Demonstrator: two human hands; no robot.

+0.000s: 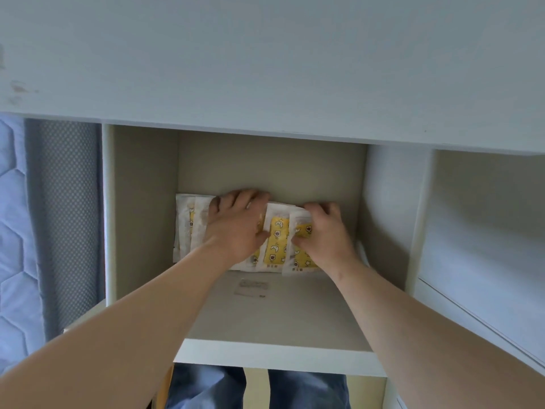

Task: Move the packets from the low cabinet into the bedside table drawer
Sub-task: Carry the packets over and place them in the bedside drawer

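Bare forearms [141, 320] lead to left hand [236, 224] and right hand [324, 231], both gripping packets [277, 242] (yellow-printed).

The beige compartment floor [295, 314] of the low cabinet [392, 202] is seen at the centre of the frame, closed off at lower centre by a white front edge [280, 357]. A row of white packets [277, 237] with yellow printed panels is laid overlapping at the back of this floor, close to the rear wall [271, 163]. Just in front of the packets, a small pale label [252, 287] is seen lying flat on the floor.
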